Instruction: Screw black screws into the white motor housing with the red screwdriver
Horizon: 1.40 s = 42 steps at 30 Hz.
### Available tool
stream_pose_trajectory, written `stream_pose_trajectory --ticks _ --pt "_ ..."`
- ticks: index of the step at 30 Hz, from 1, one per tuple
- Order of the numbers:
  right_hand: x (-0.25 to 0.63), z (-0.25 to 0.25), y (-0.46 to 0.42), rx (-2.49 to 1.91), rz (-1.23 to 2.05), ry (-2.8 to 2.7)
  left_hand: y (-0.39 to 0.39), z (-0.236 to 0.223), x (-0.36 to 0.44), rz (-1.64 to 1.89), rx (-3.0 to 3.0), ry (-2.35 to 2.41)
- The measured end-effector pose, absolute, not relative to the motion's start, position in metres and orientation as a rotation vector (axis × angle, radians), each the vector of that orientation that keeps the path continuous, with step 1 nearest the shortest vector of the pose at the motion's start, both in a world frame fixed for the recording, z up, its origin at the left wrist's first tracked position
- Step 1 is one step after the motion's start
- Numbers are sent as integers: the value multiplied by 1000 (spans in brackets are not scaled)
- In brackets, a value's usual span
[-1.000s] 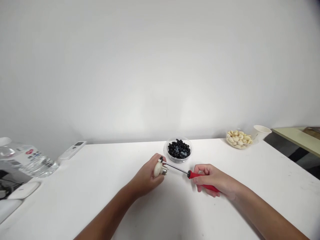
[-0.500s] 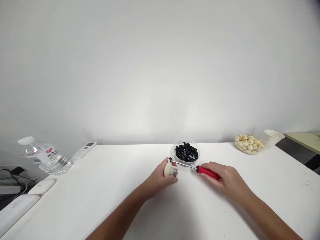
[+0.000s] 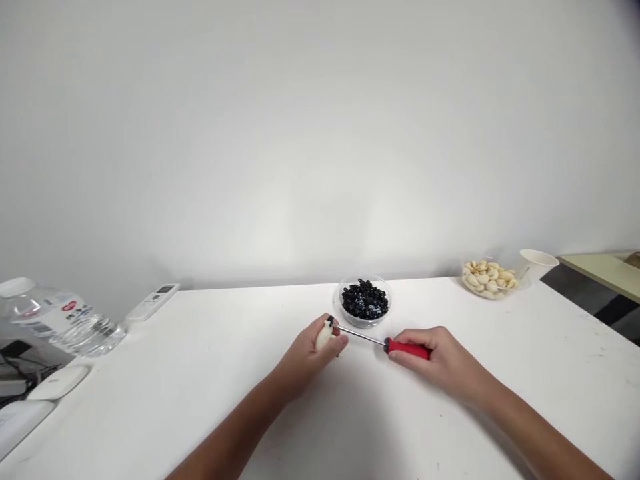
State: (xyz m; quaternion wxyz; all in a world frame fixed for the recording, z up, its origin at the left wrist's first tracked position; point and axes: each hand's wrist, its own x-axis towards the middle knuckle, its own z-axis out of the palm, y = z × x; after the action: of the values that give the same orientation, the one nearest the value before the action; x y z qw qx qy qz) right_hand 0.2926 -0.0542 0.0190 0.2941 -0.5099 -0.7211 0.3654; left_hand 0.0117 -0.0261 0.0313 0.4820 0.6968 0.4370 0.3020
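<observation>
My left hand (image 3: 306, 353) is closed around a small cream plastic motor housing (image 3: 324, 335). A little black piece (image 3: 331, 321) sits at its top end. The thumb covers much of the housing, and its metal end is mostly hidden. In my right hand (image 3: 440, 360) is the red handle of a screwdriver (image 3: 407, 349), gripped between thumb and fingers. Its metal shaft slants up to the left, with the tip at the black piece; whether it sits in a screw is too small to tell. Just behind the shaft stands a clear round dish (image 3: 386, 315) of shiny black pieces (image 3: 365, 300).
At the back right, a clear bowl of pale nuts or beans (image 3: 489, 279) stands beside a white cup (image 3: 537, 264). On the left are a tilted water bottle (image 3: 65, 319), a white remote control (image 3: 153, 303) and two white cases (image 3: 59, 383) along the white table's edge (image 3: 125, 400).
The whole view has shifted slightly. In my left hand, the housing has turned so its metal end is now mostly behind the thumb. The screwdriver remains at the black piece.
</observation>
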Motion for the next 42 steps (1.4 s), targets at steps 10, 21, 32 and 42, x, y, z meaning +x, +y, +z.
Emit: stream_pose_trajectory --ticks 10,21,32,42 --pt "299 15 -50 -955 2092 -1409 -28 38 1 777 1948 947" --pt "297 18 -52 -1039 1998 -1476 -20 19 4 778 1670 892" --pt "301 18 -49 -1098 1905 -1593 -19 13 8 835 1771 1082" --pt "301 12 -45 -1296 1431 -1689 -20 16 12 814 1538 938"
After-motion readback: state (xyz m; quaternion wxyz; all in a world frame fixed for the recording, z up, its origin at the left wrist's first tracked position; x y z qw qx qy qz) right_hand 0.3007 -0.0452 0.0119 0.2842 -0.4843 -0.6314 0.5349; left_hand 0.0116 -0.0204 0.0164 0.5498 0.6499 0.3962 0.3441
